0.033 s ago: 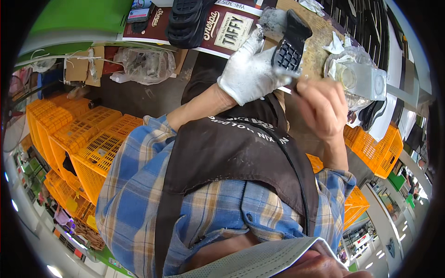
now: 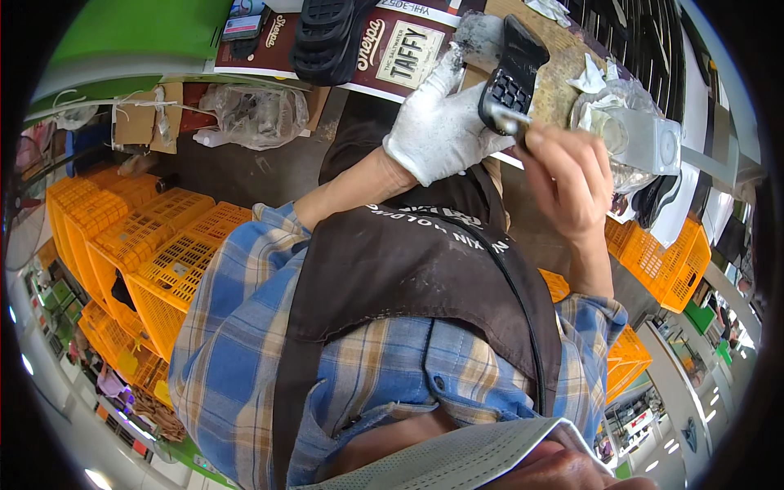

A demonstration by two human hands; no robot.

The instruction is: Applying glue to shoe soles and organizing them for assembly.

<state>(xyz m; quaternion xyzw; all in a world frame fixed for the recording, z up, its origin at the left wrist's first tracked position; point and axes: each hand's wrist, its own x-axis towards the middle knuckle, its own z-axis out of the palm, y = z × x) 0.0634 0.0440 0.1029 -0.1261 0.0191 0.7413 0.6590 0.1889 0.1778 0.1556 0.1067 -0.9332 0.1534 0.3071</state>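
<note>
Right into the brushwork! Gripped the black shoe sole (image 2: 524, 61) in the white-gloved left hand (image 2: 441, 122), between both hands and over the near edge of the table (image 2: 563, 65), tilted, with the square hollows facing up. Stuck the gloved thumb out to the side, with other fingers partly hidden behind the sole; could not make out the full wrap of the grip. Pinched a small brush (image 2: 505, 121) in the bare right hand (image 2: 572, 171), with fingers curled in narrow around the handle and the pale, blurred head right at the sole's lower end.

Looked, on judgement, like the brushing step, working over that lower end; coating or cleaning, could not settle which. Seemed to call next for a steady sole and short, light passes over the rest of the hollows.

And out to the sides! Spotted a stack of black soles (image 2: 327, 45) on maroon printed cardboard (image 2: 269, 57), well apart from the brush, with a phone (image 2: 245, 24) farther left. Noted crumpled tissue (image 2: 588, 77) near the sole, then a clear cup (image 2: 612, 137) near the right hand, judged likeliest to catch a wide backswing. Saw orange crates (image 2: 167, 257) low on the left, well apart. Found nothing lodged between brush and sole.
</note>
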